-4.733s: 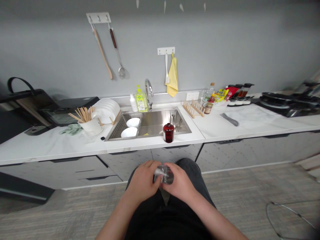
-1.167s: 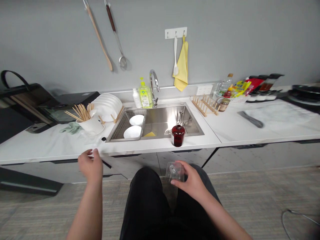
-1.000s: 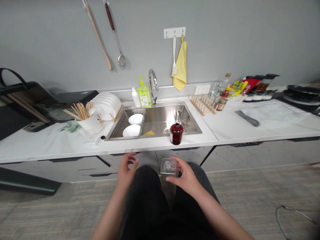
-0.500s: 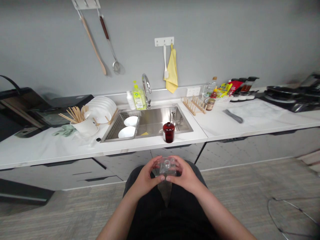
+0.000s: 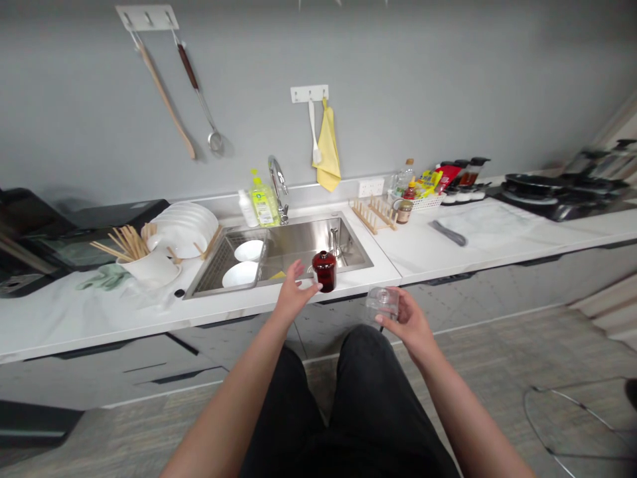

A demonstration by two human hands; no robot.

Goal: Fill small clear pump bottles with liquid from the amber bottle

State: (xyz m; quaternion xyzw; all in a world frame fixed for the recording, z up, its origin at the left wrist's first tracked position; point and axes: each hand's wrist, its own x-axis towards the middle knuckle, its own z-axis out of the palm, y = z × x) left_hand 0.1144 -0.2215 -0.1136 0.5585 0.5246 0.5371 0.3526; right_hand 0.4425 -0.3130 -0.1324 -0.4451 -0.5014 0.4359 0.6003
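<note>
My right hand grips a clear, boxy container with a round feature on top, in front of the counter edge; what kind it is I cannot make out. A dark red, glossy bottle with a short neck and no cap stands upright on the counter's front strip by the sink. Just left of it reaches my left hand, thumb and fingers spread. The thumb tip is at the bottle's lower left side; whether it touches I cannot tell.
Behind the bottle lies a steel sink with white bowls in a draining basket. Left of it stand plates in a rack and a pot of chopsticks. A wooden rack and grey tongs-like item lie right.
My hands have parted. My right hand has carried the clear container to the right, while my left hand has let go of it and moved forward to the red bottle. The view has shifted.
</note>
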